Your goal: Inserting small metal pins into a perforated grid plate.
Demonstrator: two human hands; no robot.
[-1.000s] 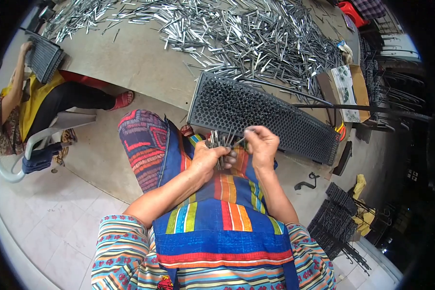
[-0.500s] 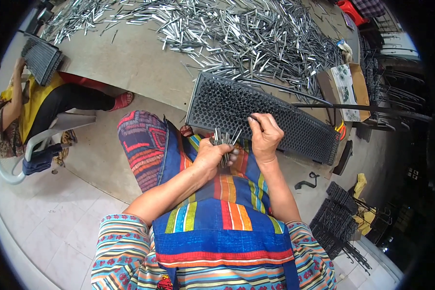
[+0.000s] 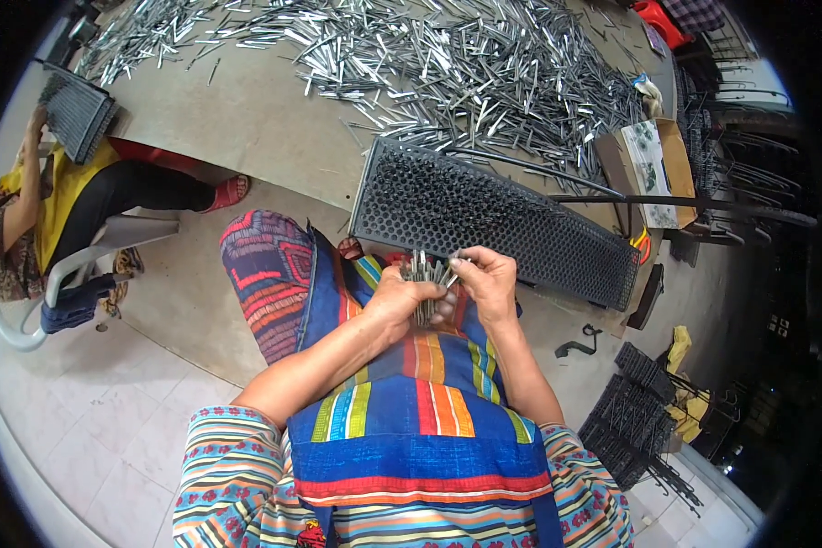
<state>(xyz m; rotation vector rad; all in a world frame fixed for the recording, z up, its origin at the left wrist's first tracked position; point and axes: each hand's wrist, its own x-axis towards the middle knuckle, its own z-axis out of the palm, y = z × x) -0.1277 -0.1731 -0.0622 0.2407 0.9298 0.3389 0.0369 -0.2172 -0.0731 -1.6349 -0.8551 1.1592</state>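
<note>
My left hand (image 3: pixel 400 300) is closed round a bundle of thin metal strips (image 3: pixel 422 269) standing on end above my lap, their tips poking up past the thumb. Close beside it, my right hand (image 3: pixel 489 281) pinches the end of one thin metal strip (image 3: pixel 451 274) between thumb and fingertips, right at the bundle's edge. Just beyond both hands, a long black tray (image 3: pixel 521 219) with rows of round holes slopes down to the right from the table edge. Its left half looks fuller and rougher than the right, but what sits in those holes is too small to tell.
A large heap of loose metal strips (image 3: pixel 484 73) covers the far part of the table (image 3: pixel 219 123). An open cardboard box (image 3: pixel 671 169) and orange-handled scissors (image 3: pixel 643 245) lie to the right. At the left, a seated co-worker (image 3: pixel 59 196) holds another black tray (image 3: pixel 78 114).
My right hand has come down and left from over the tray to the bundle and now pinches a strip there. My left hand stays nearly in place, still holding the bundle.
</note>
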